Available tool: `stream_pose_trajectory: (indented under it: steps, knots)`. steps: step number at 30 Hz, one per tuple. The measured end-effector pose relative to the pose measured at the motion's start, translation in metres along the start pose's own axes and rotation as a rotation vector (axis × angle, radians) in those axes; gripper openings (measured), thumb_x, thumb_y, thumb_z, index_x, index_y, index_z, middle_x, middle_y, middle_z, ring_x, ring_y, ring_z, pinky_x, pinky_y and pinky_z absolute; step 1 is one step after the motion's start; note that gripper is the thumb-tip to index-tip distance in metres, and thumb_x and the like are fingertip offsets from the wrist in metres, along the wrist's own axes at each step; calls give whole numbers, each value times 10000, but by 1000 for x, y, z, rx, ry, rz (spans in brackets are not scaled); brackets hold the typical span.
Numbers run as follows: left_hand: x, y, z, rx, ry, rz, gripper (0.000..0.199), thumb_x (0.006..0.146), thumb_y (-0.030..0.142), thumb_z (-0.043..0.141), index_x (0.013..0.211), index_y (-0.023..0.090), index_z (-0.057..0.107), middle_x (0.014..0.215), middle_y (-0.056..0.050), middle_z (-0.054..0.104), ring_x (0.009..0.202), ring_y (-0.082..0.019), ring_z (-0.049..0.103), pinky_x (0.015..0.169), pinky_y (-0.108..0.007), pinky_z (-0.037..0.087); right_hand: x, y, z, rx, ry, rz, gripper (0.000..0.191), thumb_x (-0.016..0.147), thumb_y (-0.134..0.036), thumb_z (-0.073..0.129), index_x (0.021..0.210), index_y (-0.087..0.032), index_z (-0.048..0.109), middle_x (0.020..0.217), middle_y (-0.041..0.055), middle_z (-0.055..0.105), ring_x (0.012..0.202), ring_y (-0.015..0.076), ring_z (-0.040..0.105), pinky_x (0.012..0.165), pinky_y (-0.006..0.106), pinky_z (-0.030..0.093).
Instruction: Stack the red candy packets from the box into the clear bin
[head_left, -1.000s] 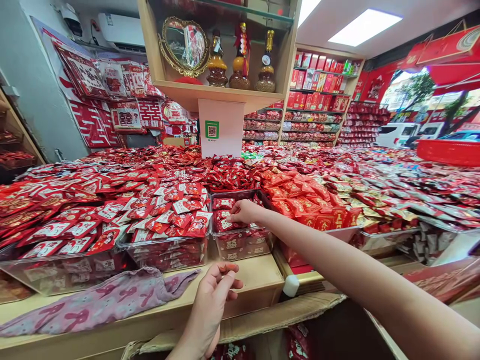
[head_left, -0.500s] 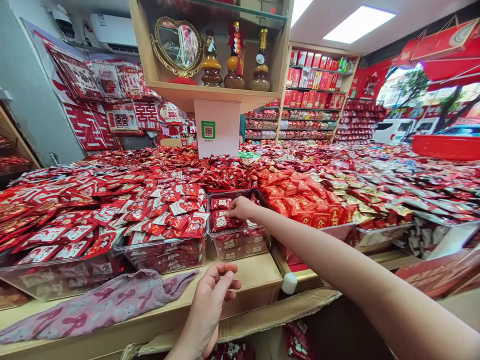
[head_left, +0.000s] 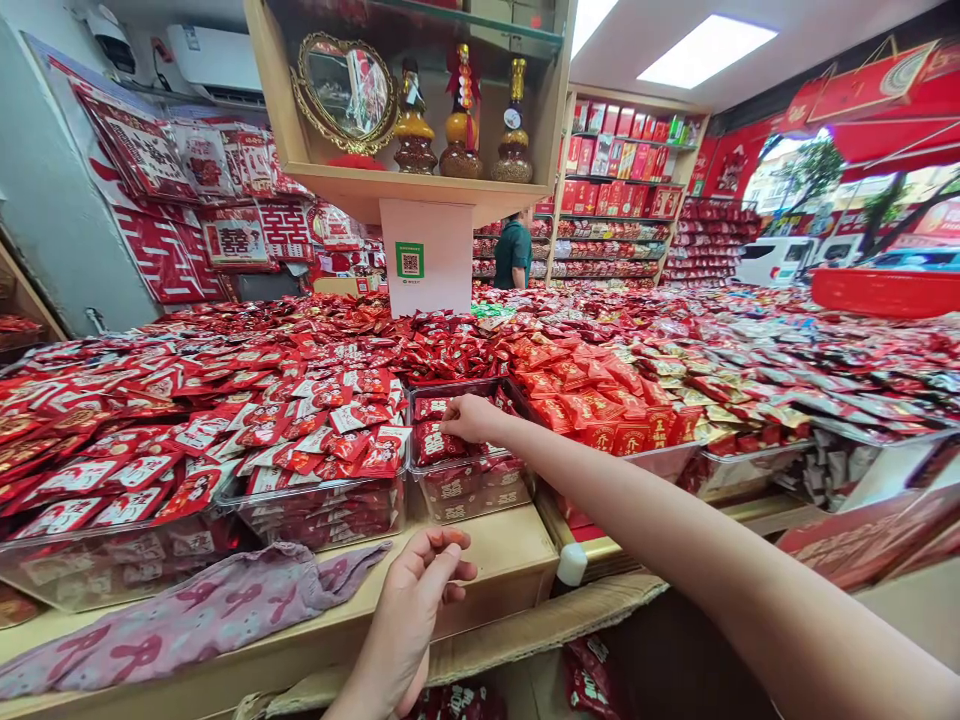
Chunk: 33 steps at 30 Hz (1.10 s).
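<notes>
My right hand reaches into a clear plastic bin at the centre. Its fingers are closed at the edge of a small red packet lying in that bin. My left hand is lower, above the front ledge, with its thumb resting near its curled fingers and nothing visible in it. Heaped red and white packets fill the bin to the left. Orange-red packets are piled to the right.
A patterned pink cloth lies along the left ledge. Below is an open cardboard box with red packets inside. A white-capped post stands by the ledge. A display cabinet hangs over the counter; a person stands behind.
The view has shifted slightly, and a person in dark green has come into sight behind the cabinet's support. Both hands keep nearly the same pose.
</notes>
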<state>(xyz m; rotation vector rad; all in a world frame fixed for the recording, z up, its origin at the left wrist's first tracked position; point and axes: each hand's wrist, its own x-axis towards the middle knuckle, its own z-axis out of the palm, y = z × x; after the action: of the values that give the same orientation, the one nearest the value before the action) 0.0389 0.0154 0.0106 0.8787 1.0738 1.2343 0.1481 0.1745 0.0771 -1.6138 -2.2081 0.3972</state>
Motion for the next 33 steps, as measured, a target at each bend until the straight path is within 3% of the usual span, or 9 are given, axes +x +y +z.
stream_pose_trajectory:
  steps: [8,18,24,28,31,33]
  knots:
    - [0,0,0,15,-31,9,110,672,258,609,744,176,596,826,-7,604,630,-108,563,538,-215,398,-1,3,0,7,56,1,295,665,-399,587,824,-151,603,824,51,645,688,137,561,560,210,380]
    - [5,-6,-6,48,-91,-8,116,719,268,575,782,171,575,848,-17,578,669,-107,547,565,-212,401,3,4,7,-34,19,21,130,699,-230,551,748,-150,641,788,48,656,713,130,573,594,203,372]
    - [4,-5,-6,52,-102,-20,109,737,259,558,795,167,563,846,-15,573,667,-98,540,571,-209,396,2,0,2,-73,11,4,144,673,-249,563,711,-138,647,752,73,656,680,158,574,582,228,377]
    - [3,-5,-5,50,-102,-19,107,737,254,559,796,165,558,842,-14,573,668,-99,541,572,-211,397,4,0,0,-66,74,-11,180,683,-289,553,722,-135,635,752,81,647,686,165,569,598,239,386]
    - [4,-6,-6,41,-96,-5,110,736,255,560,803,168,554,846,-12,574,672,-99,543,571,-211,399,-8,-3,-11,-34,177,-39,201,722,-306,513,764,-141,620,781,66,637,708,152,559,623,241,388]
    - [5,-7,-7,18,-81,16,110,735,253,560,810,173,550,844,-7,577,655,-91,537,561,-207,397,-34,-6,-24,108,219,-123,200,742,-299,488,763,-140,608,751,43,626,674,128,549,602,228,391]
